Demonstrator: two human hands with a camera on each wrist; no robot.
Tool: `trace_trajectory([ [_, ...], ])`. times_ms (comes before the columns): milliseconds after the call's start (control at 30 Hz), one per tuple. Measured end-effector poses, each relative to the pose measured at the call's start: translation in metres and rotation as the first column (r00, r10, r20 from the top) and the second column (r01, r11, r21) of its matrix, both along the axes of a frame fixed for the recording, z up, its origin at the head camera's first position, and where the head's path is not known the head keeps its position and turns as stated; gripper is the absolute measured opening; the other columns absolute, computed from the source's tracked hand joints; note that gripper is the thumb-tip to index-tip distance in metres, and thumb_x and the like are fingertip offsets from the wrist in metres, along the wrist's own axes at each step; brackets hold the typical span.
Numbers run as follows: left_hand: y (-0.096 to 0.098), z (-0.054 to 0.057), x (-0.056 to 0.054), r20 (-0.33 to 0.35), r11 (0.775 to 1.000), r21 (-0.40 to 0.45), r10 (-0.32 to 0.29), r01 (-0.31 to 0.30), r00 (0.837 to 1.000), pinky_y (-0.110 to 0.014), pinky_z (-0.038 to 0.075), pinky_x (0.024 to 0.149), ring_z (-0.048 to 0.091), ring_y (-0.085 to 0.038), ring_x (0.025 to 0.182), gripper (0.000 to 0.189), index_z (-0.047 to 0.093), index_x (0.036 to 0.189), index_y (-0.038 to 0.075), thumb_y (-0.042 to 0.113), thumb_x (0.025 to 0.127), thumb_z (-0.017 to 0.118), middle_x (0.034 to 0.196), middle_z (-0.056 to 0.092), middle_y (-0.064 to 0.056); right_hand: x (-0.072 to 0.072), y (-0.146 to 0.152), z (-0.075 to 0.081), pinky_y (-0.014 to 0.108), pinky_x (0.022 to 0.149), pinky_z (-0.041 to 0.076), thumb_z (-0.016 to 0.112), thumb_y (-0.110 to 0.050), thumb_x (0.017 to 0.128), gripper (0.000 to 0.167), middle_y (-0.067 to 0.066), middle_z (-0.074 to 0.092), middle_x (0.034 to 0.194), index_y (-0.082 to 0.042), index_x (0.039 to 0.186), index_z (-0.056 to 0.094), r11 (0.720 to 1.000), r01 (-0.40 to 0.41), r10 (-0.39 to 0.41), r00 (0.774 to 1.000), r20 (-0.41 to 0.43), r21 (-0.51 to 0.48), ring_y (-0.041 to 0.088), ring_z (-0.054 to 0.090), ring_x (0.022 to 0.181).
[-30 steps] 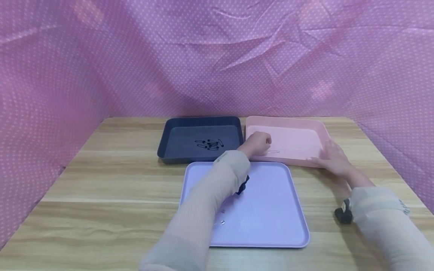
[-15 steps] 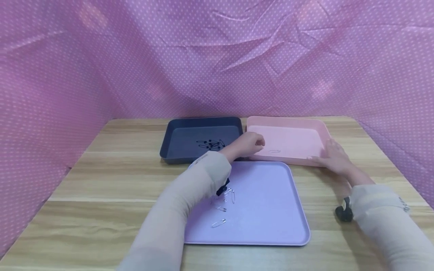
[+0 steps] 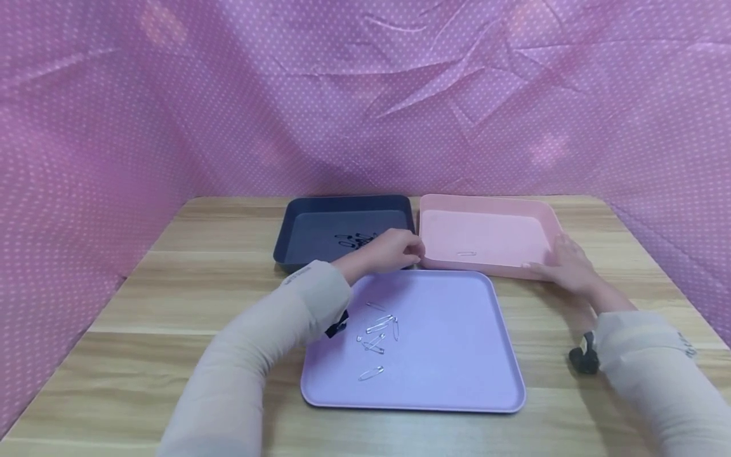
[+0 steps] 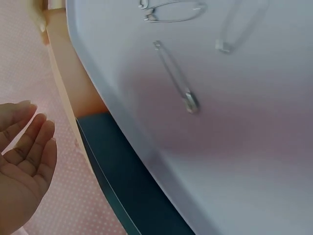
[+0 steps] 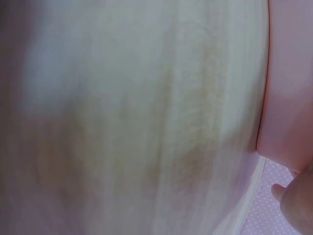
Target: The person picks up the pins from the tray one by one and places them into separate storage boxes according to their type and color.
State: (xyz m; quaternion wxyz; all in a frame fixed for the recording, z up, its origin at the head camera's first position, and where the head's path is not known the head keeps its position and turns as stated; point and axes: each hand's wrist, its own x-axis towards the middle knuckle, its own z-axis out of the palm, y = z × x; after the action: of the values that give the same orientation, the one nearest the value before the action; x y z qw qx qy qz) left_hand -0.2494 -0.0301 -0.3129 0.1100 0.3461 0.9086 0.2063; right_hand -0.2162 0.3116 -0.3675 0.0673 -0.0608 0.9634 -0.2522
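Observation:
My left hand (image 3: 394,251) hovers above the near edges of the dark blue tray (image 3: 283,244) and the pink tray (image 3: 485,266). Its fingers are relaxed and apart from the thumb; the left wrist view shows the hand (image 4: 27,156) holding nothing. One silver safety pin (image 3: 466,254) lies in the pink tray. Several black safety pins (image 3: 346,244) are heaped in the dark blue tray, partly hidden behind my left hand. On the lavender tray (image 3: 445,355) lie several silver safety pins (image 3: 371,373). My right hand (image 3: 568,266) rests against the pink tray's near right corner, thumb extended along its front.
All three trays stand on a wood-grain table (image 3: 188,304), the lavender one nearest to me. A pink dotted cloth (image 3: 365,95) hangs behind and at both sides. The right wrist view mostly catches blurred tabletop (image 5: 146,107) beside the pink tray's wall (image 5: 291,73).
My left hand has drawn back leftward out of the pink tray, uncovering the silver pin there and the pins on the lavender tray. My right hand stays at the pink tray's corner.

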Motion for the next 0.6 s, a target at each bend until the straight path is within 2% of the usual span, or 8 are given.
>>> trace_trajectory([
  [133, -0.013, 0.001, 0.007, -0.011, 1.0, -0.017, -0.004, 0.004, 1.0, -0.019, 0.041, 0.075, 0.052, -0.008, 0.084, 0.018, 0.062, 0.101, 0.01, 0.014, 0.084, 0.055, 0.092, 0.058, 0.001, 0.0, -0.001, 0.0, 0.053, 0.095, -0.009, 0.046, -0.048, 0.083, 0.098, 0.036, -0.017, 0.129, 0.018, 0.124, -0.014, 1.0, -0.003, 0.003, 1.0, 0.001, 0.001, 0.045, -0.015, 0.12],
  [267, -0.027, 0.001, 0.015, -0.023, 0.999, -0.024, -0.035, 0.035, 0.999, -0.02, 0.041, 0.074, 0.052, -0.009, 0.082, 0.019, 0.062, 0.101, 0.008, 0.012, 0.084, 0.055, 0.091, 0.057, 0.0, -0.001, -0.001, -0.002, 0.052, 0.095, -0.009, 0.046, -0.048, 0.083, 0.098, 0.036, -0.017, 0.129, 0.018, 0.124, -0.014, 1.0, -0.007, 0.007, 1.0, -0.006, 0.006, 0.044, -0.016, 0.121],
  [467, -0.046, -0.009, 0.027, 0.03, 0.998, -0.009, -0.07, 0.07, 0.997, -0.019, 0.041, 0.073, 0.051, -0.008, 0.08, 0.018, 0.062, 0.1, 0.007, 0.012, 0.083, 0.056, 0.087, 0.057, 0.002, -0.001, 0.003, -0.003, 0.051, 0.095, -0.01, 0.046, -0.048, 0.083, 0.098, 0.035, -0.018, 0.129, 0.018, 0.124, -0.014, 1.0, -0.011, 0.011, 1.0, -0.011, -0.001, 0.043, -0.017, 0.12],
  [600, -0.058, -0.017, 0.032, 0.023, 0.996, -0.007, -0.094, 0.094, 0.995, -0.02, 0.041, 0.073, 0.052, -0.009, 0.08, 0.016, 0.062, 0.096, 0.006, 0.01, 0.081, 0.057, 0.088, 0.058, 0.0, -0.001, 0.003, -0.002, 0.051, 0.095, -0.01, 0.045, -0.049, 0.083, 0.099, 0.034, -0.019, 0.129, 0.018, 0.124, -0.014, 1.0, -0.013, 0.013, 1.0, 0.003, 0.008, 0.044, -0.017, 0.12],
])
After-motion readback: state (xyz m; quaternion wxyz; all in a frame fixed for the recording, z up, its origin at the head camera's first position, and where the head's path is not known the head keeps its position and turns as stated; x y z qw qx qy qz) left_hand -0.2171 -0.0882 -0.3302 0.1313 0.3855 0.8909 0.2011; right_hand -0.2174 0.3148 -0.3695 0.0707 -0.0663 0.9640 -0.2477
